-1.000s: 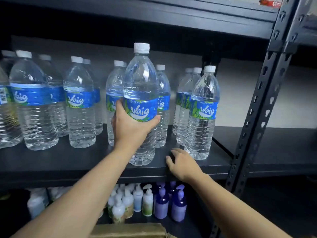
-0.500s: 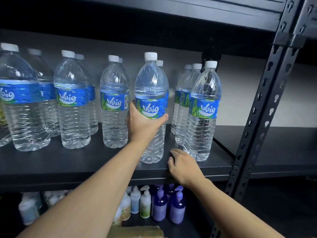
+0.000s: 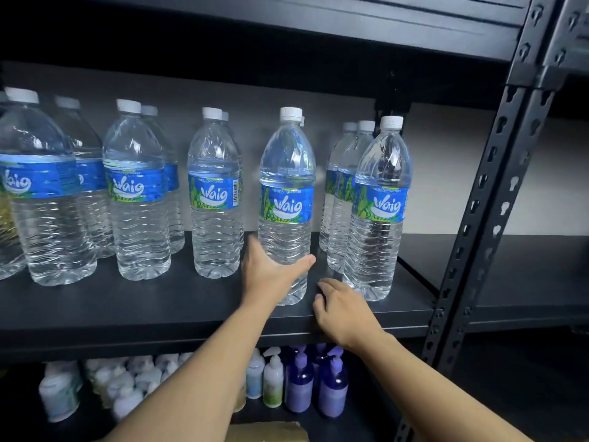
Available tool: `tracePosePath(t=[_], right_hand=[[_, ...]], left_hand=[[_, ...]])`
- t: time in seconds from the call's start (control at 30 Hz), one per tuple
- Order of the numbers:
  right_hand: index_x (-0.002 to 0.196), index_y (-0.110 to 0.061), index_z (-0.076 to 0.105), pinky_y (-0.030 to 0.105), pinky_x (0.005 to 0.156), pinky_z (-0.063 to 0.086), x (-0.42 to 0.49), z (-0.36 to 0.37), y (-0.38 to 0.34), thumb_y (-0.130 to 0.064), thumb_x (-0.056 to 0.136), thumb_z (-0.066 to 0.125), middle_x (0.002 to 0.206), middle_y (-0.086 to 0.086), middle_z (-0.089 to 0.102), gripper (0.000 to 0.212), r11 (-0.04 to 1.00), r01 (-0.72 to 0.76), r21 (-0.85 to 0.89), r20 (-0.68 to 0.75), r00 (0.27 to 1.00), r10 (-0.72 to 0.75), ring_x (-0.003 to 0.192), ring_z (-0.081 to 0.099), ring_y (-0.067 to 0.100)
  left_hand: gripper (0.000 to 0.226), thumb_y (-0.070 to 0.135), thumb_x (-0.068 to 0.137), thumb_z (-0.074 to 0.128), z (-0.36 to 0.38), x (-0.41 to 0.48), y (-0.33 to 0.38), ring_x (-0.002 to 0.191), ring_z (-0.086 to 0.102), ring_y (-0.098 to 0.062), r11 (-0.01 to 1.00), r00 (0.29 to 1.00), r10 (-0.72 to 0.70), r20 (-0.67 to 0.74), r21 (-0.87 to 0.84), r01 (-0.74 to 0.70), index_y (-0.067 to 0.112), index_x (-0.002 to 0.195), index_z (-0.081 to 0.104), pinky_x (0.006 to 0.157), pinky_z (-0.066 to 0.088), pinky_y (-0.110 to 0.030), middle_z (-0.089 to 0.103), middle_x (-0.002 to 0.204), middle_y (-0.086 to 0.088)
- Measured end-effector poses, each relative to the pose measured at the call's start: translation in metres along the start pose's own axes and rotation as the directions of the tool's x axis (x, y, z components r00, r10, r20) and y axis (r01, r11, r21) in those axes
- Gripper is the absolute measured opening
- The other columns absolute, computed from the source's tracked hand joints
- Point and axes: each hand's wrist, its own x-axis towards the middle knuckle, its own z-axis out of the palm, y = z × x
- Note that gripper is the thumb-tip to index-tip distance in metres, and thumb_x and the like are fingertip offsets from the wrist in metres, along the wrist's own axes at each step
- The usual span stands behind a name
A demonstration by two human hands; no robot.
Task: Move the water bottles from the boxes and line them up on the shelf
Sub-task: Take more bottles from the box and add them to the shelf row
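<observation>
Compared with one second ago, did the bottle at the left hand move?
Yes. The bottle went right, toward the rightmost front bottle, and now nearly hides the bottle behind it.

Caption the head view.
Left hand holds a Waig water bottle standing on the black shelf; right hand rests on its edge.

I read this as a shop stockroom: black slotted steel racking (image 3: 478,218), rows of identical labelled water bottles (image 3: 140,193) on both sides of the bottle (image 3: 287,173) my left hand (image 3: 271,275) grips, and pump bottles (image 3: 299,384) crowded together on the level below.
</observation>
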Motion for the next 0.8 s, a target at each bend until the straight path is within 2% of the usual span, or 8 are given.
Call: tracePosePath(t=[0.13, 0.27, 0.37, 0.57, 0.7, 0.8], right_hand=[[0.133, -0.003, 0.055, 0.021, 0.107, 0.026, 0.000, -0.002, 0.001, -0.022, 0.102, 0.035, 0.140, 0.009, 0.054, 0.042, 1.000, 0.006, -0.006, 0.006, 1.000, -0.006, 0.131, 0.046, 0.021], [0.129, -0.004, 0.057, 0.021, 0.105, 0.025, 0.000, -0.002, 0.000, -0.022, 0.102, 0.036, 0.138, 0.008, 0.055, 0.039, 1.000, 0.011, -0.019, 0.000, 1.000, -0.011, 0.129, 0.047, 0.021], [0.127, -0.005, 0.058, 0.023, 0.104, 0.028, 0.000, -0.001, 0.001, -0.023, 0.102, 0.036, 0.137, 0.008, 0.056, 0.038, 1.000, 0.008, -0.026, -0.010, 1.000, -0.008, 0.128, 0.048, 0.021], [0.126, -0.005, 0.059, 0.026, 0.105, 0.032, 0.000, 0.002, 0.001, -0.023, 0.101, 0.036, 0.136, 0.007, 0.057, 0.038, 1.000, 0.009, -0.028, -0.016, 1.000, -0.010, 0.126, 0.050, 0.021], [0.124, -0.005, 0.060, 0.024, 0.103, 0.031, 0.000, 0.002, 0.001, -0.023, 0.101, 0.036, 0.134, 0.007, 0.058, 0.037, 1.000, 0.008, -0.025, -0.018, 1.000, -0.009, 0.125, 0.051, 0.021], [0.122, -0.005, 0.060, 0.025, 0.103, 0.031, 0.000, 0.003, 0.002, -0.022, 0.101, 0.036, 0.132, 0.008, 0.059, 0.036, 1.000, 0.010, -0.021, -0.024, 1.000, -0.010, 0.124, 0.051, 0.021]], left_hand=[[0.078, 0.054, 0.048, 0.089, -0.001, 0.001, -0.003, 0.113, 0.058, -0.018, 0.999, 0.998, -0.034, 0.047, -0.025, 0.035, 0.035, 0.106, 0.040, 0.099, 0.046, -0.032, 0.062, 0.118, 0.004], [0.079, 0.055, 0.046, 0.089, -0.001, 0.001, -0.003, 0.111, 0.058, -0.017, 0.999, 0.999, -0.021, 0.041, -0.048, 0.023, 0.037, 0.106, 0.040, 0.097, 0.046, -0.030, 0.062, 0.116, 0.006], [0.077, 0.047, 0.051, 0.092, -0.001, -0.002, -0.004, 0.104, 0.056, -0.013, 0.997, 0.998, -0.021, 0.056, -0.071, 0.025, 0.037, 0.106, 0.039, 0.089, 0.041, -0.023, 0.059, 0.109, 0.011], [0.080, 0.044, 0.047, 0.092, -0.001, -0.006, -0.008, 0.106, 0.060, -0.013, 0.997, 0.997, -0.033, 0.068, -0.068, 0.037, 0.038, 0.106, 0.038, 0.088, 0.043, -0.023, 0.061, 0.109, 0.011], [0.083, 0.050, 0.049, 0.092, -0.003, -0.010, -0.006, 0.113, 0.054, -0.013, 0.998, 0.997, -0.001, 0.082, -0.055, 0.005, 0.034, 0.111, 0.039, 0.094, 0.043, -0.027, 0.056, 0.113, 0.010], [0.082, 0.050, 0.052, 0.091, -0.003, -0.010, -0.005, 0.115, 0.052, -0.016, 0.999, 0.995, 0.002, 0.097, -0.040, 0.002, 0.031, 0.113, 0.039, 0.093, 0.041, -0.026, 0.054, 0.111, 0.008]])
